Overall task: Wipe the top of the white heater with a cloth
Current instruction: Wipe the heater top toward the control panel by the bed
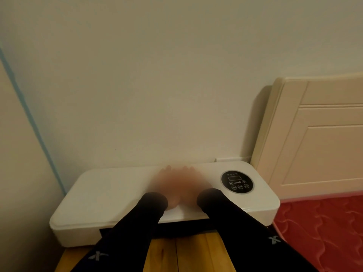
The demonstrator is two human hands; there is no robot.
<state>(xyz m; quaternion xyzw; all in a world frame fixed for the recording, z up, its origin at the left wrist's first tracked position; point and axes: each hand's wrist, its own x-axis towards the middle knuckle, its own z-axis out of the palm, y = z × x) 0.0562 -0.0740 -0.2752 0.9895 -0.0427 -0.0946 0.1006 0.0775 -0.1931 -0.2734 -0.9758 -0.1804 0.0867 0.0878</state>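
White heater [117,195] against wall [157,75]; wooden floor [188,256].

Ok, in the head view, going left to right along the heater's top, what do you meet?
Bare white heater top → left hand → right hand, both motion-blurred → round black control panel → beyond the heater, the cream headboard.
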